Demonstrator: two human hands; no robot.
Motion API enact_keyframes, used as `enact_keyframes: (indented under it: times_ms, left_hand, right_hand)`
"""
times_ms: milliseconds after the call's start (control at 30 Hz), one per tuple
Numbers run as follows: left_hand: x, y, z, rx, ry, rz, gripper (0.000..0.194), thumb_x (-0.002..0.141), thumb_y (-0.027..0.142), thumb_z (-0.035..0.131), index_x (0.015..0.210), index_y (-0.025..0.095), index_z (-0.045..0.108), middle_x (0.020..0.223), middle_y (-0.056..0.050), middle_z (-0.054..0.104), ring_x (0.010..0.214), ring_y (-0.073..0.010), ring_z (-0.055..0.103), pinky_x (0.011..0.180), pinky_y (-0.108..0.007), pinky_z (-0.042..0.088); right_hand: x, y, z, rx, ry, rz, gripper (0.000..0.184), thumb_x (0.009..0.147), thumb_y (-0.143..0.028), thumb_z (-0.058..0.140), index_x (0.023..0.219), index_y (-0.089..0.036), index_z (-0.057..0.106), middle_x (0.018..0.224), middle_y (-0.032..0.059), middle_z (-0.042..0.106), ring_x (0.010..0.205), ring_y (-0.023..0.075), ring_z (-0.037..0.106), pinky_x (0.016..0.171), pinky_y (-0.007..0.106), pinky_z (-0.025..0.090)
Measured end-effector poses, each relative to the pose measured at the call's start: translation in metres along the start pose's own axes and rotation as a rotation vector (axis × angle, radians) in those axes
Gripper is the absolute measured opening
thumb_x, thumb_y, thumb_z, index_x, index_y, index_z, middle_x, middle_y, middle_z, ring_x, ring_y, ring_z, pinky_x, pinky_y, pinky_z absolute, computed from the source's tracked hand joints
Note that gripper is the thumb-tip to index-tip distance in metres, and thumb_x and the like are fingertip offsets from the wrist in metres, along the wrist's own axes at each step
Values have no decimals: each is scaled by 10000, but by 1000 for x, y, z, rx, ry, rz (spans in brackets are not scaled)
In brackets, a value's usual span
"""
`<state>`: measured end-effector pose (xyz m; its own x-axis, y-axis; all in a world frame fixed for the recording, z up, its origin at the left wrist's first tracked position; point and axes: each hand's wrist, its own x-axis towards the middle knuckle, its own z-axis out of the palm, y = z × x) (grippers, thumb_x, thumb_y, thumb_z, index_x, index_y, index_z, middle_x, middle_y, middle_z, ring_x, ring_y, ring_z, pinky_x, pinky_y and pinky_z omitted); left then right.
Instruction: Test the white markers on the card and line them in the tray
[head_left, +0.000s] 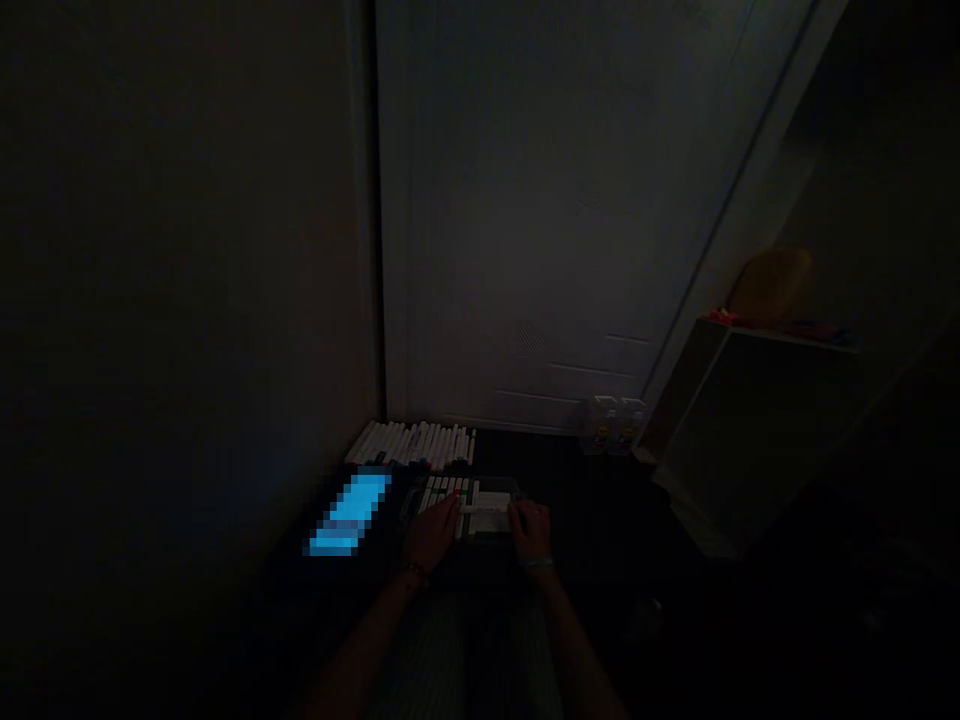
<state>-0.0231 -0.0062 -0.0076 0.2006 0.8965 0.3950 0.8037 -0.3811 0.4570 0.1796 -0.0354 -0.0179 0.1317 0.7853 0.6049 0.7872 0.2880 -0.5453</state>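
A white marker (484, 509) lies level between my two hands, above a clear case (499, 483) on the dark table. My left hand (431, 530) pinches its left end; a small red spot shows at the fingertips. At the other end my right hand (531, 526) has its fingers curled round the marker. Inside the case several white markers (442, 486) stand side by side on the left, next to a pale flat part (493, 520). Dim light hides the finer detail of both hands.
Behind the case, a long row of white markers (420, 445) lies by the wall. A blurred bright blue screen (351, 512) is on the left. Two clear containers (615, 425) stand at the back right, near a shelf unit (720, 400) with a rounded orange-brown object (772, 283) on top.
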Motion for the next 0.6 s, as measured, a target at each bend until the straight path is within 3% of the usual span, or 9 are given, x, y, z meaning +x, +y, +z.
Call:
enact_keyframes:
  times_ms: [367,600]
  left_hand:
    - [0,8,-9,-1,-54,-34,350,893,348,258,1061,219,537,996,-34,643,912,-160,582,801,-270,401]
    - [0,3,-2,16,-15,-15,336,884,350,286,1046,221,551,1040,-30,630,949,-157,572,828,-267,397]
  right_hand:
    - [-1,1,1,31,23,0,318,879,-370,346,829,-207,615,842,32,624,820,165,501,767,297,337]
    - [-1,2,2,49,31,20,333,877,-386,347,793,-207,615,817,35,626,824,171,488,764,289,349]
